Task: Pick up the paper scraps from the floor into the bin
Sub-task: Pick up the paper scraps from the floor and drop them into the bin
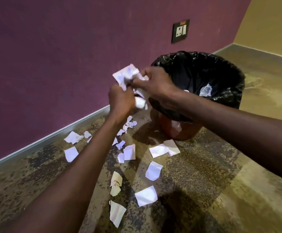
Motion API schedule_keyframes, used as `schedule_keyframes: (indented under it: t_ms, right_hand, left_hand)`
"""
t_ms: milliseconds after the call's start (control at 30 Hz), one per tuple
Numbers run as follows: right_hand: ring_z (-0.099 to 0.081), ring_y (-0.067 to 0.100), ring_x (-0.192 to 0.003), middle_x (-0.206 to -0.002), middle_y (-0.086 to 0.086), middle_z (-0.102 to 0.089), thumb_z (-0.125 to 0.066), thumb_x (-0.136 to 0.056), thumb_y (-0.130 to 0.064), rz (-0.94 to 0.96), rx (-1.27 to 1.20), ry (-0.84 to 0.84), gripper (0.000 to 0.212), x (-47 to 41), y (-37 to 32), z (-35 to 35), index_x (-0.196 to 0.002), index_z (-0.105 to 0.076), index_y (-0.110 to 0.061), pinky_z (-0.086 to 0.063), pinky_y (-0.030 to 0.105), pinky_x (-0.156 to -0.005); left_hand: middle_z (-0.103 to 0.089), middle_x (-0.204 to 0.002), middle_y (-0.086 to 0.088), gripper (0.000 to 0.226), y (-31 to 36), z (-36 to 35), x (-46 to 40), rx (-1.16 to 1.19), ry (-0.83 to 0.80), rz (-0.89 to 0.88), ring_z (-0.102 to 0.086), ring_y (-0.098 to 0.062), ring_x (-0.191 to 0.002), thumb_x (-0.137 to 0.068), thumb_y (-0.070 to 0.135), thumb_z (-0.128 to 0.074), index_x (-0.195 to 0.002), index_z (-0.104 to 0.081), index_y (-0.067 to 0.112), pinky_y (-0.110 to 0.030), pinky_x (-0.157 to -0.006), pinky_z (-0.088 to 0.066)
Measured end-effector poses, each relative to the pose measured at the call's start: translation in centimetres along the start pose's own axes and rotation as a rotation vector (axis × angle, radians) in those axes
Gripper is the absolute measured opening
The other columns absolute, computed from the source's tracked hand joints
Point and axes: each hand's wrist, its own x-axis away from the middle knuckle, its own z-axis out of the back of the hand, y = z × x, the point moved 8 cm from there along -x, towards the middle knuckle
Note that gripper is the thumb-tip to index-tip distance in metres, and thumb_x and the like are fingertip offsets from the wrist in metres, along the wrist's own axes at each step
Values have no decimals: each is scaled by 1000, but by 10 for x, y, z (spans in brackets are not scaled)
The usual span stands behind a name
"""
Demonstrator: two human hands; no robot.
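Note:
Both hands are raised just left of the bin, a brown tub lined with a black bag. My left hand and my right hand together grip a crumpled bunch of white paper scraps. The bunch hangs beside the bin's left rim, not over its opening. Several white scraps lie scattered on the speckled floor below my arms, and a crumpled cream one lies nearer me. A pale piece lies inside the bag.
A purple wall with a metal skirting strip runs along the left. A wall socket sits above the bin. A yellow wall closes the far right corner. Bare floor stretches to the right of the bin.

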Motion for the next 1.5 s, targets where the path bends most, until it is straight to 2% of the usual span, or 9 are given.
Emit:
schedule_keyframes:
  t_ms: [233,467,567,667,733,867,1033,1300,1500]
  right_hand:
    - [-63,17,-57,-73,3,-64,-77,-76,-22,-107,-114,123,19,-19,-16,87,-77,-62,-12,-51,24,-49]
    - [-63,25,-76,-103,15,-62,-52,-83,-14,-434,-131,106,9,-25,15,125,-90,-56,-10,-55,37,-70]
    - [-60,15,-56,-76,7,-60,-40,-98,-16,-452,-102,61,23,-22,20,128,-80,-52,-11,-49,19,-43]
    - [-57,15,-59,-73,5,-55,-35,-99,-12,-405,-124,92,24,-24,21,130,-80,-50,-14,-49,22,-42]
    - [-54,15,-59,-73,4,-51,-41,-95,-9,-322,-118,144,21,-32,17,133,-77,-47,-16,-49,25,-46]
    - [-50,13,-59,-72,4,-48,-49,-86,-3,-127,-142,172,18,-36,2,126,-71,-51,-13,-49,27,-59]
    - [-60,18,-64,-81,14,-63,-50,-94,3,62,-131,-69,14,-6,-29,68,-87,-61,-1,-55,27,-64]
    - [-64,17,-80,-105,9,-70,-63,-90,-22,26,627,-702,20,54,79,-59,-106,-68,-11,-56,36,-77]
    - [-44,25,-131,-146,6,-44,-73,-83,-41,-36,924,-959,79,89,201,-66,-148,-34,-17,-37,26,-94]
  left_hand:
    - [-70,-86,-5,12,89,-68,-17,20,-201,-92,-67,-16,-69,-85,18,-61,-92,-66,10,-23,-46,-50]
    - [-68,-100,-16,15,94,-124,-10,151,-576,180,-64,-26,-77,-88,9,-57,-98,-64,0,-36,-77,-58]
    - [-52,-81,-14,22,108,-121,9,160,-606,140,-52,-23,-76,-99,15,-47,-86,-55,-1,-27,-76,-58]
    - [-50,-95,-17,27,102,-114,13,250,-613,173,-47,-27,-94,-103,13,-41,-77,-44,6,-32,-118,-27]
    - [-53,-130,-19,13,96,-107,9,351,-585,165,-49,-29,-125,-99,13,-51,-108,-57,6,-46,-112,-37]
    - [-64,-93,-10,18,51,-68,-16,461,-295,112,-60,-18,-81,-93,2,-54,-109,-62,6,-29,-70,-53]
    - [-71,-87,-4,19,-41,-28,-15,285,-127,184,-61,-12,-68,-91,8,-60,-108,-69,11,-26,-54,-45]
    - [-71,-97,0,17,-173,18,29,-223,-57,203,-60,-15,-83,-90,19,-59,-95,-75,16,-17,-62,-41]
    - [-62,-101,-3,51,-242,27,84,-535,-407,-40,-58,-23,-96,-85,66,-50,-107,-61,22,-35,-81,-47]
